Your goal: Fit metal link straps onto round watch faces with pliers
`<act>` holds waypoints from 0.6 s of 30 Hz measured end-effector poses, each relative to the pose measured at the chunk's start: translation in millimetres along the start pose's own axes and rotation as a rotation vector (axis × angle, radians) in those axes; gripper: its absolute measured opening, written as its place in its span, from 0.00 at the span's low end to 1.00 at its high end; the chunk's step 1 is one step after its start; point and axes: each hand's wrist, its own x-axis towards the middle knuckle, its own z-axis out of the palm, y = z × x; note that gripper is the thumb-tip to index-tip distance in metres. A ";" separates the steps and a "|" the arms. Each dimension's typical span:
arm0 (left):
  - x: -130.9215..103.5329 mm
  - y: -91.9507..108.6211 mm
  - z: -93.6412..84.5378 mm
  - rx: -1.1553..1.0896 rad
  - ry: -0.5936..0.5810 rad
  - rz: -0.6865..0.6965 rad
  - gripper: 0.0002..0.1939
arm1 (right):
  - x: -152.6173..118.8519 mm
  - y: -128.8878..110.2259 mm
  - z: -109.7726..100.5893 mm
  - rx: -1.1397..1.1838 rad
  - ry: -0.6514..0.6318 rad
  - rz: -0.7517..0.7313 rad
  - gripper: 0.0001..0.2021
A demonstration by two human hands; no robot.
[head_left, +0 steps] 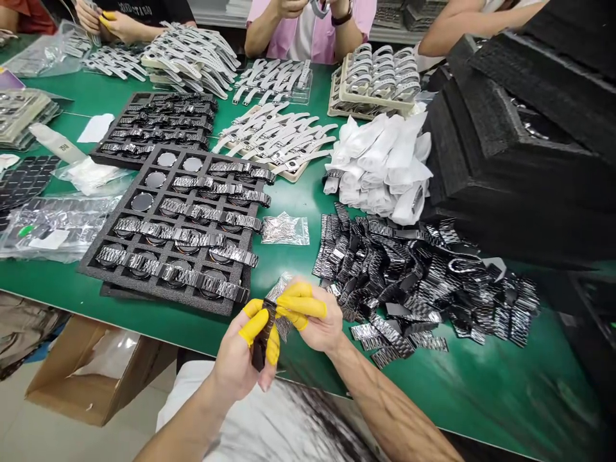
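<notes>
Yellow finger covers are on both hands. My left hand (248, 350) is closed around a dark metal watch band (262, 340), which hangs down between its fingers. At the band's upper end, my right hand (310, 312) pinches with its fingertips; whatever small thing it holds there is too small to make out. Partly behind the hands lies a clear bag of thin metal pins (285, 327). Left of them, a grey foam tray (216, 221) holds black watches in rows, with several round watch heads at its upper left.
A heap of black metal bands (409, 276) spreads on the right, below white-wrapped pieces (385, 160). Black foam blocks (505, 147) rise at the right. Another pin bag (285, 230) and white straps (279, 138) lie ahead. Other people sit across the green table (520, 398).
</notes>
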 end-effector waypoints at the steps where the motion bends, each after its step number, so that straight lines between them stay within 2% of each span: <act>1: 0.3 0.1 -0.3 -0.004 -0.003 0.001 0.16 | -0.7 0.1 0.1 -0.010 -0.017 0.002 0.06; 7: 0.5 3.8 1.4 -0.020 -0.008 0.010 0.17 | 1.5 2.6 -2.4 -0.108 -0.078 -0.045 0.09; 14: 0.5 7.4 -1.0 -0.031 -0.056 -0.033 0.17 | 8.2 -2.1 -18.4 -0.472 -0.183 -0.288 0.11; 18: 1.9 6.9 -2.1 -0.038 -0.067 -0.063 0.15 | 10.1 -5.4 -22.6 -0.625 -0.170 -0.376 0.09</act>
